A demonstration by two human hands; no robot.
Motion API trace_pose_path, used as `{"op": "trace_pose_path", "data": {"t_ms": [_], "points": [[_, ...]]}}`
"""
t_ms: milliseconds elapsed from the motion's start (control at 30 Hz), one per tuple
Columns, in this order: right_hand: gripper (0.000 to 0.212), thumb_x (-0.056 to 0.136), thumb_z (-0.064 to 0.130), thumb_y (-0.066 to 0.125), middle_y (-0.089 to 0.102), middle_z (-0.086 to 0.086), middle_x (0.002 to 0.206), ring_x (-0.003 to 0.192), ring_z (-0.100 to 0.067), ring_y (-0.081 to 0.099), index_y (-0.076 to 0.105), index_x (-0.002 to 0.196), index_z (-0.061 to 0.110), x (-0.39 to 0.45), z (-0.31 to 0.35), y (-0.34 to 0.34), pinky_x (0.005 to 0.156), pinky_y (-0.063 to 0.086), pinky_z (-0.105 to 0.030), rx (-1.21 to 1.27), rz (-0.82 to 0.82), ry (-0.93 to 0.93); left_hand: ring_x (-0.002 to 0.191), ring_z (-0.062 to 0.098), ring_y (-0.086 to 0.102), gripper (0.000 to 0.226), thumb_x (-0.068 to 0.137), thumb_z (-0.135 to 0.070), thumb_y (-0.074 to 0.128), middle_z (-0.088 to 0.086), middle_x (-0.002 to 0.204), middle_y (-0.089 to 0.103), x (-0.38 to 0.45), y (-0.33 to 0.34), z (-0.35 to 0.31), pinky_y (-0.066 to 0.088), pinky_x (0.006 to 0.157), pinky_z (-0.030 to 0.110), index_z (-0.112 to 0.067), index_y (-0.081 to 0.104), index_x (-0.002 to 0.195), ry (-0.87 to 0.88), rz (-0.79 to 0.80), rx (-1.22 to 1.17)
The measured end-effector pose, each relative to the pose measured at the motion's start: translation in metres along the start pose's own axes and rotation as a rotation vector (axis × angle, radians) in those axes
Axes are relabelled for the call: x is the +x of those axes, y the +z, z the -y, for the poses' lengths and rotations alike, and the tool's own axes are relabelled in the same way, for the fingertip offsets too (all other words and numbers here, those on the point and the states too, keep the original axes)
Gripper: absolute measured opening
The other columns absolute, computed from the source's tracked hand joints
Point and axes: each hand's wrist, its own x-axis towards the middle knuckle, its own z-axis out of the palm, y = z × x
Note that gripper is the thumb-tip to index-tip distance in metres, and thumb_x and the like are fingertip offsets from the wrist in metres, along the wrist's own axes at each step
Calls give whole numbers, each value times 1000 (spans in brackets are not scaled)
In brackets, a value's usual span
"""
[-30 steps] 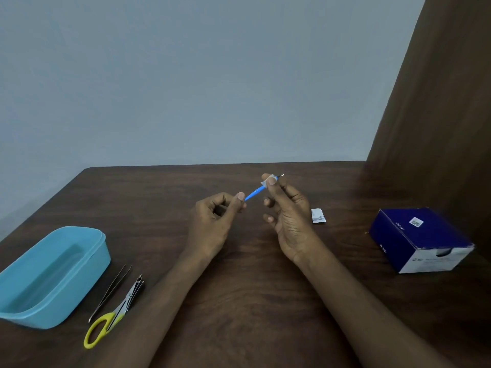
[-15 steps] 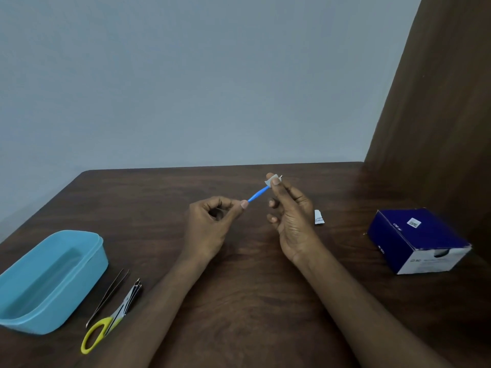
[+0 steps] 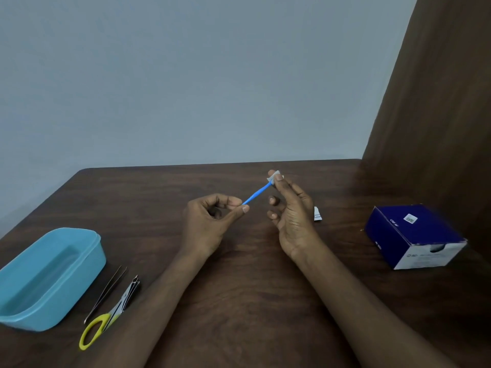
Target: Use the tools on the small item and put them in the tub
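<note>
Both hands up over the worktop (image 3: 252, 301): my left hand (image 3: 210, 221) pinches the blue stick (image 3: 257, 193) low, right hand (image 3: 289, 208) pinches a white wipe (image 3: 273, 176) round its tip. I'd keep the left grip firm and rub gently.

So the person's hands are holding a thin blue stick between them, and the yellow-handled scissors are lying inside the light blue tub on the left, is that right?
Not quite. The head view shows the yellow-handled scissors lying on the table beside the light blue tub, not inside it. The left hand and right hand do hold the thin blue stick.
</note>
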Motion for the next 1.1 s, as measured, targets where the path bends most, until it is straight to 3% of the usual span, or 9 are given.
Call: {"op": "trace_pose_path", "data": {"t_ms": [300, 567, 800, 967, 1100], "points": [[7, 95, 25, 77, 82, 11, 108, 62, -7, 46, 82, 95, 19, -1, -4, -5, 50, 30, -22, -29, -46, -31, 54, 9, 50, 10, 89, -40, 86, -11, 75, 77, -8, 0, -1, 40, 53, 32, -32, 82, 82, 59, -20, 165], [9, 94, 25, 78, 81, 9, 114, 63, -6, 47, 83, 98, 19, 3, -2, -4, 49, 30, -21, -26, -29, -13, 54, -1, 52, 23, 95, -37, 80, -14, 69, 75, -5, 1, -8, 39, 53, 18, -29, 77, 73, 53, -5, 179], [15, 95, 30, 77, 80, 12, 116, 63, -5, 47, 83, 104, 20, 3, -3, -3, 54, 31, -23, -56, 17, 5, 58, 2, 54, 10, 93, -32, 83, -9, 73, 78, -3, 0, -9, 42, 55, 18, -28, 83, 83, 31, -11, 95], [20, 95, 35, 76, 79, 12, 121, 65, -6, 46, 83, 107, 20, 3, -5, -3, 54, 30, -23, -75, 46, 16, 57, -2, 55, 16, 94, -32, 81, -4, 74, 78, -3, 0, -7, 40, 55, 12, -24, 81, 80, 27, -2, 63], [23, 94, 36, 78, 80, 15, 110, 65, -4, 45, 84, 110, 21, 2, -8, -2, 56, 31, -23, -157, 77, 21, 60, -1, 55, 20, 95, -36, 80, -3, 75, 78, -3, 0, -7, 41, 57, 14, -23, 81, 80, 26, 26, 73]]}}
